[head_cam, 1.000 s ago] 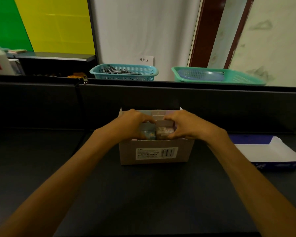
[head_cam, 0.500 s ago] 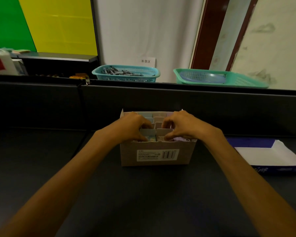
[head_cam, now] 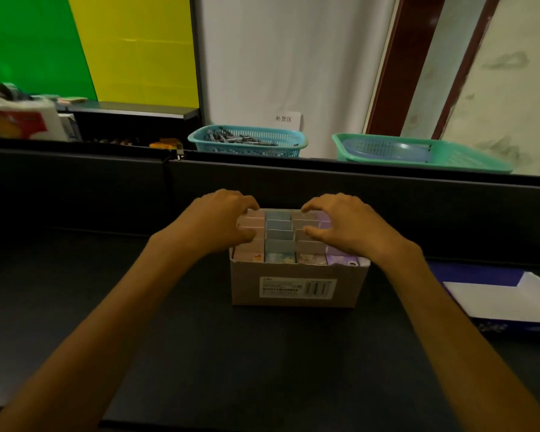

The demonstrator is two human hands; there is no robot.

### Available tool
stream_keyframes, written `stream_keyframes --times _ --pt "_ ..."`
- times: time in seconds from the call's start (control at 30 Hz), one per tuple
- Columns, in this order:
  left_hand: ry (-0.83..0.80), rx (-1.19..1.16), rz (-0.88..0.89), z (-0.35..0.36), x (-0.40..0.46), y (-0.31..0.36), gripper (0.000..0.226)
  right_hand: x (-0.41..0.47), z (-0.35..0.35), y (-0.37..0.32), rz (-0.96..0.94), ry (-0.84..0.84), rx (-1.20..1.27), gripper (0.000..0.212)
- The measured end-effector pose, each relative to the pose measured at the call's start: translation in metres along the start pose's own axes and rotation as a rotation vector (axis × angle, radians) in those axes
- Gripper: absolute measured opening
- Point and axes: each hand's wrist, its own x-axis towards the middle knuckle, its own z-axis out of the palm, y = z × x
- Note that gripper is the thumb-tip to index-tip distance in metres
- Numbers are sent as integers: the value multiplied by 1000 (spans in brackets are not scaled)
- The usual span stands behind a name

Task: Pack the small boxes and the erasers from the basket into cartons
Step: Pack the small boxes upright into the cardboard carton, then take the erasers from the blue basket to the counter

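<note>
Carton: brown cardboard carton (head_cam: 296, 286) sits mid-table, far edge near the dark partition (head_cam: 418, 207).
Small boxes: pastel small boxes (head_cam: 279, 241) fill it in rows.
Left hand (head_cam: 219, 222): curled fingers rest on left rows.
Right hand (head_cam: 346, 226): likewise, right rows.
Room: bare black tabletop (head_cam: 200, 338) nearside.

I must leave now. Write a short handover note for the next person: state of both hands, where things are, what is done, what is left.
Left hand and right hand: fingers spread, resting on the pastel small boxes, gripping nothing.
The boxes stand upright in rows, filling the open brown cardboard carton on the dark table.
Done: this carton looks full.
Left: close it if needed. Whether erasers remain cannot be seen.
</note>
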Motion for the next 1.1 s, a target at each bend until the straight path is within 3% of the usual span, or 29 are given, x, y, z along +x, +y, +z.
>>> stream_keyframes --times 0.17,0.43,0.7,0.97,1.1 --pt "43 132 -124 -10 -25 -23 57 1 8 -31 -30 51 -32 50" --pt "-2 144 -172 -18 -84 -74 62 7 20 -101 -91 58 -33 56" --pt "-19 161 -242 -37 -181 -172 63 4 35 -238 -144 77 -9 56" --pt "-63 138 -298 -56 -289 -278 62 10 63 -379 -211 -20 9 58" --pt "7 119 -351 -79 -321 -327 60 29 68 -431 -245 -18 23 57"
